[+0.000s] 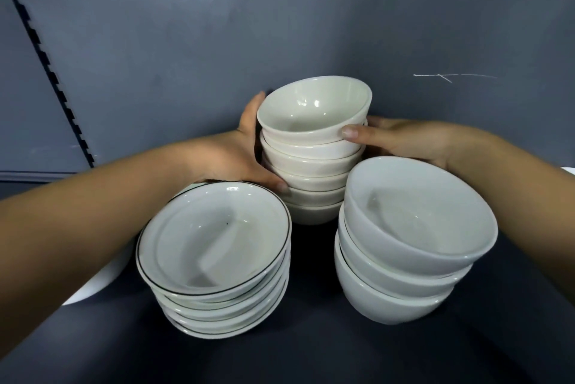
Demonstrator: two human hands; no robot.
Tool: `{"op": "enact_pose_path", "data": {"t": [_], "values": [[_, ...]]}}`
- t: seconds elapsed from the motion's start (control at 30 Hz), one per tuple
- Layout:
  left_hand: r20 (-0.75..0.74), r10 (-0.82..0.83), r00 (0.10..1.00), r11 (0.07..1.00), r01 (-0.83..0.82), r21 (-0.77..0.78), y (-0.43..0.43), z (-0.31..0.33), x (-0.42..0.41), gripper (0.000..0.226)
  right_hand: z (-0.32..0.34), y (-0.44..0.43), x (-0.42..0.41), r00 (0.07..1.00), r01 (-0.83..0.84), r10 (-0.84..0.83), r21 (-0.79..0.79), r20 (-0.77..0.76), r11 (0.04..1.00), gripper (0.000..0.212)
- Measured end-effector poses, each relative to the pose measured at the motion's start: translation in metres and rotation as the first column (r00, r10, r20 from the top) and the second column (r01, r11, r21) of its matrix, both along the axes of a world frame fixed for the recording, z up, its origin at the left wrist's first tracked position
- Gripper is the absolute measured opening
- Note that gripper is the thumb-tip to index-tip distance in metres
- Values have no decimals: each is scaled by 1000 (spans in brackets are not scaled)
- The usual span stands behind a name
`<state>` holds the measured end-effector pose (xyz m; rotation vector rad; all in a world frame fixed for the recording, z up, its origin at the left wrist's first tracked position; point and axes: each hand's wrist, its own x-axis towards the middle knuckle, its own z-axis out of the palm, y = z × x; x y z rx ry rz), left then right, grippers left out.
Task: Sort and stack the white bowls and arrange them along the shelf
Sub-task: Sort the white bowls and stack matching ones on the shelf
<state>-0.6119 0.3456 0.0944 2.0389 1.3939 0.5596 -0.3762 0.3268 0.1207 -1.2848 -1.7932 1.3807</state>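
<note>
Rimmed stack (211, 259) clears plain stack (404, 243); left hand (230, 156), right hand (404, 138) clasp cream stack (311, 147).

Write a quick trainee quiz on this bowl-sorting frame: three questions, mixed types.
1. True or false: the left hand and the right hand both hold the cream stack at the back.
2. Where does the black-rimmed stack stand? A: front left. B: front right. C: at the back.
3. How many bowls make up the plain white stack?
Key: 1 true; 2 A; 3 three.
</note>
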Motion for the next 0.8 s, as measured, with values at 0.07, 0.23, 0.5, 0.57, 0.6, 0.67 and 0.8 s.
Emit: {"op": "enact_pose_path", "data": {"t": [0.07,0.23,0.5,0.57,0.6,0.67,0.8], "values": [[63,-33,997,999,34,-23,2,1,1,132,-3,0,1,1000,-25,25,-1,8,1000,60],[276,-150,950,988,156,-2,2,9,2,101,2,2,5,992,-4,7,24,-126,1000,82],[315,-198,928,977,211,-9,7,10,-1,119,2,-1,1,969,10,-2,29,-247,1000,40],[323,-196,926,976,215,-23,7,9,-1,116,-1,0,1,973,20,-10,42,-232,999,40],[346,-191,918,975,218,-39,7,9,-1,112,-2,0,2,977,30,-19,52,-211,998,40],[415,-179,892,969,233,-84,6,10,-3,102,-3,1,4,984,25,-13,67,-175,997,38],[371,-173,912,975,212,-66,3,12,-4,90,-4,3,8,998,10,-4,83,-67,996,45]]}}
